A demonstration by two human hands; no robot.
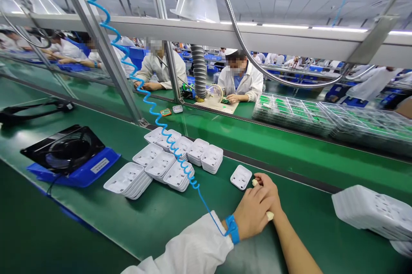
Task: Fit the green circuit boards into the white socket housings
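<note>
My left hand (249,214), in a white sleeve with a blue wrist strap (232,229), lies against my right hand (269,189) above the green bench. The fingers of both hands are bent and overlap, and whatever is between them is hidden. Pale yellow finger covers (269,215) show at some fingertips. Just beyond the hands, a single white plastic housing (241,177) lies flat on the bench, apart from the fingers. Several stacks of similar white housings (160,165) stand to the left.
A blue coiled cord (151,104) hangs across the stacks to the strap. At left, a black fan (64,147) rests on a blue bin (106,164). More white housings (370,209) are stacked at right. Clear trays with green boards (292,111) and co-workers (241,79) are beyond.
</note>
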